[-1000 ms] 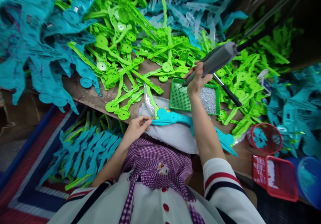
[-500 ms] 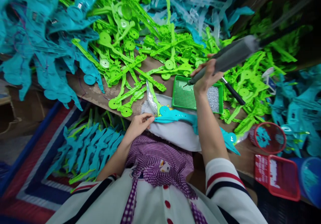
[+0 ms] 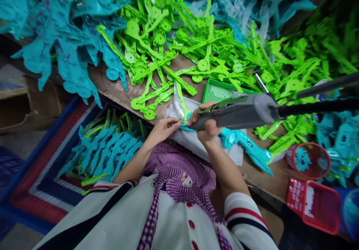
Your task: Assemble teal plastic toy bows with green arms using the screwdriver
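Observation:
My right hand (image 3: 206,129) is wrapped round a dark grey electric screwdriver (image 3: 238,112), whose tip points left toward the left end of a blue plastic part (image 3: 234,138). The thumb and fingers of my left hand (image 3: 166,129) pinch that left end, close to the screwdriver tip. Whether the tip touches a screw is too small to tell. The blue part lies on a white cloth (image 3: 193,141) in front of me, its middle hidden by the tool and my right hand. A green arm with a clear piece (image 3: 178,100) sticks up from its left end.
Behind the cloth stands a green perforated tray (image 3: 217,89), partly covered by the screwdriver. Green plastic arms (image 3: 157,37) and blue parts (image 3: 47,29) are heaped behind. At right are red baskets (image 3: 308,160); at lower left, a bin (image 3: 42,182) beside stacked blue parts.
My right hand has brought the screwdriver from above the green tray down and left to the blue part's left end. My left hand keeps its pinch there. The view has shifted slightly.

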Available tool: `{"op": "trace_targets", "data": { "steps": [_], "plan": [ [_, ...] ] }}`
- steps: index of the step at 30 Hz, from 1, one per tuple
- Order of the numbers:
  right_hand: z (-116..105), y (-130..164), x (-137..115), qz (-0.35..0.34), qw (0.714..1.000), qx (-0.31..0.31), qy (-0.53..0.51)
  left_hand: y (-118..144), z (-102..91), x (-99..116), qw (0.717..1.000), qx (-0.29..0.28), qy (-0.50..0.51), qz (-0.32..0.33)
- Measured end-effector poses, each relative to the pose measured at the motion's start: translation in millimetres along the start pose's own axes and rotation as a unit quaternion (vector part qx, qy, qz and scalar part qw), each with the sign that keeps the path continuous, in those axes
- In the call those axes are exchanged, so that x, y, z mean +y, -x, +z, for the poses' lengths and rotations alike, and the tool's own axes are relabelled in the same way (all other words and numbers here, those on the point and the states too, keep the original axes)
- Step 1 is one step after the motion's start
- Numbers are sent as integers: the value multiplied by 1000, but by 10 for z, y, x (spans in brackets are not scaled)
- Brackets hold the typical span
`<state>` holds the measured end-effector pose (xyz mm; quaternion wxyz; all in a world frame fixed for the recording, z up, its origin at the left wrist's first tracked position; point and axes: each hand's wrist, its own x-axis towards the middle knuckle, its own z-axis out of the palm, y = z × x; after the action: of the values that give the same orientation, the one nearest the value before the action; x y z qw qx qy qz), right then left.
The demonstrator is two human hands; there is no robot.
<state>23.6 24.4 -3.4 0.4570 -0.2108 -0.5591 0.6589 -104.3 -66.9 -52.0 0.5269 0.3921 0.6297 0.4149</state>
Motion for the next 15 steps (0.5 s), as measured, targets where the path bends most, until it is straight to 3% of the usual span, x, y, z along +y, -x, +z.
{"op": "trace_targets", "data": {
  "steps": [9, 15],
  "plan": [
    [-20, 67, 125, 10, 995, 0, 102, -46, 1, 22, 1000, -15, 18, 14],
    [-43, 77, 158, -34, 993, -9, 115, -67, 5, 10, 999, -9, 22, 29]
  ]
}}
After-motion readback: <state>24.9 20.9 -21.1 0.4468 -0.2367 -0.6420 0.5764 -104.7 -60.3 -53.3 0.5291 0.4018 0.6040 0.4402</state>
